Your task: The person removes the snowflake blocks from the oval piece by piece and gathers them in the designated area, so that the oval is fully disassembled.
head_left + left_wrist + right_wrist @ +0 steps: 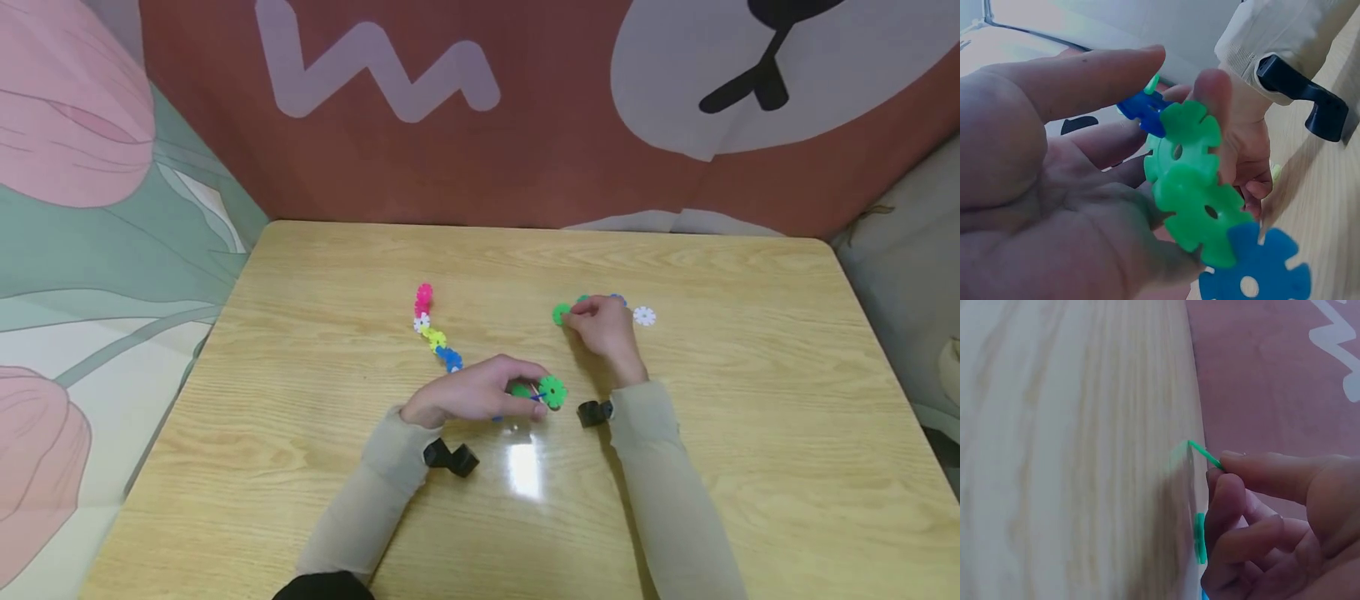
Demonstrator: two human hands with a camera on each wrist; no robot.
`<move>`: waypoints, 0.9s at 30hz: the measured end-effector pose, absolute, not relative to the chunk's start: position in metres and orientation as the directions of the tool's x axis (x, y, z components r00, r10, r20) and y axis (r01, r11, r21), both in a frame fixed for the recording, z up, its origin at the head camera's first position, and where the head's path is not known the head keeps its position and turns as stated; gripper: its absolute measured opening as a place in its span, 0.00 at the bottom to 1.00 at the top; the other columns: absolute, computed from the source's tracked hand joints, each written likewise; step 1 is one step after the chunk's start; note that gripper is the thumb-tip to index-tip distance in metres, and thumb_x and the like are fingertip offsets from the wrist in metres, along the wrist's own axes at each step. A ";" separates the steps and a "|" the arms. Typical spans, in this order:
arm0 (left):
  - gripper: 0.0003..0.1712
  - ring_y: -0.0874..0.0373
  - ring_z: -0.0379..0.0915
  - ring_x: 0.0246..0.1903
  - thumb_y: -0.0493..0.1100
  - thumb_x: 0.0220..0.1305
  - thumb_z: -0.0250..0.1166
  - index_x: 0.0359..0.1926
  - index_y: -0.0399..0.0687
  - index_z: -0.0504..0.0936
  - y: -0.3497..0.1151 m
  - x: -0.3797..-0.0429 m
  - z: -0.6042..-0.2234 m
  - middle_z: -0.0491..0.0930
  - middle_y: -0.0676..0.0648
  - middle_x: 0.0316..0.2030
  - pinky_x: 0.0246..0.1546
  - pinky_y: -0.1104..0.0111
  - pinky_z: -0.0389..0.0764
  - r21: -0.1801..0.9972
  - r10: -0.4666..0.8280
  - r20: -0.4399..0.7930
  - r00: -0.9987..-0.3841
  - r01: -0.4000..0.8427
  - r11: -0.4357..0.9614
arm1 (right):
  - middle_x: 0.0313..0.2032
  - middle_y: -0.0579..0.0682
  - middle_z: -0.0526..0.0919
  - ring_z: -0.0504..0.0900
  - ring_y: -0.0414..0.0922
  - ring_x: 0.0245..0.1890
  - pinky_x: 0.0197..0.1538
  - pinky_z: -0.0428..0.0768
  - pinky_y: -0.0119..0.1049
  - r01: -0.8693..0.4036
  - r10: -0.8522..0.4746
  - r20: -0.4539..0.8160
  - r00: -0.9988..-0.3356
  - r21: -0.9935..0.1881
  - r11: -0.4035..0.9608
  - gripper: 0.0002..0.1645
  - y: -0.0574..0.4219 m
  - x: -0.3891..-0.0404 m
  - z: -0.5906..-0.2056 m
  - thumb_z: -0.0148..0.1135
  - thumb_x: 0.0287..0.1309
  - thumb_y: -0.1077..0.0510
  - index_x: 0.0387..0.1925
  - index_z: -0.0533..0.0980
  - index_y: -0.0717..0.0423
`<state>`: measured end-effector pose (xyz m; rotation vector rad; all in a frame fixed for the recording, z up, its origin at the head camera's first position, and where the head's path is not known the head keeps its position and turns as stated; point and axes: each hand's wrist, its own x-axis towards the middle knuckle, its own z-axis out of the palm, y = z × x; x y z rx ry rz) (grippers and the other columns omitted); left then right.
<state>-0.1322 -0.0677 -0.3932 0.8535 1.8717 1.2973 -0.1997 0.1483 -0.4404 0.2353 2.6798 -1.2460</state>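
Observation:
My left hand holds a chain of notched, flower-shaped plastic discs. A green disc of it stands out by the fingertips. In the left wrist view, green discs and a blue disc interlock across the palm, with a darker blue disc near the thumb. Pink, white, yellow and blue discs run along the table to the hand, which hides where they join. Between thumb and finger, my right hand pinches a single green disc, seen edge-on in the right wrist view and tilted at the table.
Near the right hand lie a white disc, a partly hidden blue disc and another green disc. The wooden table ends at the back against a red-brown printed wall. Black wrist mounts sit at both cuffs.

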 end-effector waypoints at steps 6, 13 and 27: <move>0.07 0.63 0.66 0.33 0.40 0.64 0.65 0.40 0.42 0.80 -0.067 -0.132 -0.393 0.72 0.55 0.29 0.36 0.75 0.70 0.935 0.796 -0.189 -0.575 0.143 0.325 | 0.29 0.54 0.85 0.78 0.37 0.23 0.29 0.74 0.28 0.220 0.068 -0.231 -0.971 -0.736 0.640 0.17 0.146 -0.199 -0.441 0.65 0.58 0.51 0.40 0.82 0.61; 0.12 0.65 0.68 0.34 0.41 0.63 0.66 0.46 0.41 0.82 -0.066 -0.132 -0.392 0.76 0.54 0.34 0.37 0.75 0.72 0.912 0.761 -0.195 -0.619 0.170 0.372 | 0.34 0.57 0.85 0.83 0.45 0.27 0.31 0.74 0.29 0.207 0.031 -0.242 -0.970 -0.749 0.629 0.19 0.150 -0.195 -0.436 0.62 0.61 0.50 0.45 0.80 0.61; 0.12 0.64 0.71 0.36 0.40 0.62 0.66 0.45 0.39 0.82 -0.064 -0.132 -0.393 0.79 0.51 0.37 0.40 0.74 0.75 0.911 0.698 -0.187 -0.691 0.143 0.386 | 0.37 0.56 0.86 0.83 0.57 0.31 0.33 0.78 0.34 0.015 -0.075 -0.076 -0.994 -0.798 0.602 0.18 0.159 -0.161 -0.398 0.59 0.65 0.48 0.41 0.81 0.59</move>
